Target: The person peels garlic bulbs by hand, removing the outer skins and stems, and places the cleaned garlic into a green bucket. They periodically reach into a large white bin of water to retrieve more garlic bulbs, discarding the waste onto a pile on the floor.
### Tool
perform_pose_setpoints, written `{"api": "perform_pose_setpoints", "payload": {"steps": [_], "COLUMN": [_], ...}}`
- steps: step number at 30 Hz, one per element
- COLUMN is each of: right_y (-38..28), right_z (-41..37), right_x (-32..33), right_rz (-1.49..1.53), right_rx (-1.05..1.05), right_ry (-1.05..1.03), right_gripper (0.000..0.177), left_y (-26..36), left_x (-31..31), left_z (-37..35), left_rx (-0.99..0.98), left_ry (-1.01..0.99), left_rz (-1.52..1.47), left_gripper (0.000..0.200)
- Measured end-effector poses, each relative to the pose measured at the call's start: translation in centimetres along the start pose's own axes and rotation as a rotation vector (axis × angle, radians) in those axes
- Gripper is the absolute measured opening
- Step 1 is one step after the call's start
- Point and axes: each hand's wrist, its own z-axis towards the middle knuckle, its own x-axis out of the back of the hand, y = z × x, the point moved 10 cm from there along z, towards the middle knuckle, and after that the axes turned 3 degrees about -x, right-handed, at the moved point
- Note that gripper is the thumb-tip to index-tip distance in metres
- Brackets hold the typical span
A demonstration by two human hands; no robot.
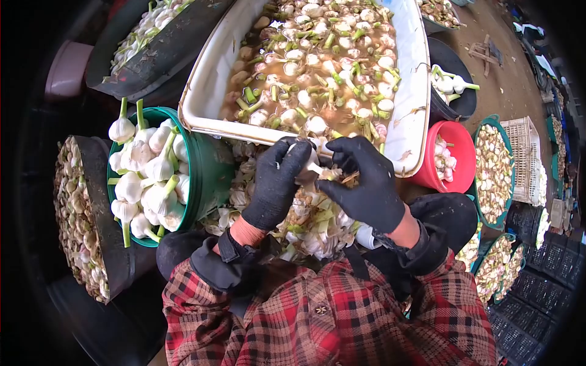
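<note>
Just in front of a white tub (210,91) and right of the green bucket (212,183) at its near corner, a gloved left hand (271,186) closes around a garlic bulb (309,167), steadiness seemingly needed, while the right hand (373,186) bends half-open at its stringy end, contact unclear.

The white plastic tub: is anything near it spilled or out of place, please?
Pale, papery garlic skins lie heaped loosely beside the white plastic tub, with no container visible around them. They look spilled, though perhaps just dropped peelings.
</note>
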Motion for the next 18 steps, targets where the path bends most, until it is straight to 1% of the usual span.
{"api": "perform_pose_setpoints", "payload": {"steps": [1, 2, 3, 4, 5, 6, 8, 9, 10, 11, 12, 13, 14, 16, 17, 18], "right_y": [-1.1, -1.7, -2.0, -1.5, -1.3, -1.2, -0.6, 0.2, 1.0, 2.1, 4.2, 4.4, 4.7, 5.1, 6.0, 6.2], "right_z": [-0.2, -0.5, -1.0, -1.3, -1.6, -1.7, -1.3, -1.3, -1.4, -1.8, -2.3, -2.4, -2.5, -2.0, -1.9, -1.7], "right_x": [0.0, -0.3, -0.4, -0.5, -0.2, 0.3, 2.9, 4.9, 7.8, 11.0, 14.3, 17.7, 20.8, 24.1, 24.6, 24.6], "right_rz": [0.032, 0.063, 0.049, 0.049, 0.054, 0.058, 0.086, 0.076, 0.015, -0.013, -0.125, -0.295, -0.466, -0.799, -0.94, -0.942], "right_rx": [-0.001, -0.003, 0.077, 0.074, 0.089, 0.106, 0.021, -0.007, -0.102, -0.087, -0.338, -0.326, -0.31, -0.237, -0.34, -0.341], "right_ry": [-0.049, -0.096, -0.068, -0.065, -0.045, -0.027, 0.043, 0.096, 0.185, 0.285, 0.332, 0.385, 0.436, 0.325, 0.264, 0.264], "right_gripper": [0.038, 0.039, 0.033, 0.033, 0.028, 0.023, 0.021, 0.019, 0.019, 0.018, 0.017, 0.016, 0.016, 0.018, 0.024, 0.024], "left_y": [-1.1, -0.2, 0.9, 1.3, -4.4, -3.9, -0.6, -2.0, -1.1, -0.7, -0.6, -0.9, -1.4, -1.4, -1.3, -1.5], "left_x": [-0.8, -1.1, -1.8, -2.7, -3.3, -3.8, -3.3, -4.3, -4.3, -5.2, -6.2, -6.8, -7.0, -9.3, -9.6, -9.7], "left_z": [-0.4, -1.1, -1.5, -2.5, -4.7, -4.8, -4.3, -3.7, -3.2, -3.2, -3.5, -4.0, -4.4, -6.5, -7.2, -7.6], "left_rx": [0.195, 0.092, -0.096, -0.285, 0.021, 0.021, -0.146, 0.233, 0.234, 0.269, 0.304, 0.304, 0.303, 0.137, 0.206, 0.204], "left_ry": [0.017, -0.015, -0.068, -0.12, -0.244, -0.242, -0.079, -0.254, -0.254, -0.329, -0.405, -0.484, -0.483, -0.747, -0.888, -0.889], "left_rz": [-0.114, -0.024, 0.165, 0.351, 0.231, 0.229, 0.103, -0.073, -0.073, -0.108, -0.143, -0.051, -0.053, 0.196, 0.363, 0.362], "left_gripper": [0.029, 0.031, 0.033, 0.035, 0.036, 0.036, 0.034, 0.032, 0.032, 0.028, 0.024, 0.024, 0.024, 0.031, 0.037, 0.037]}}
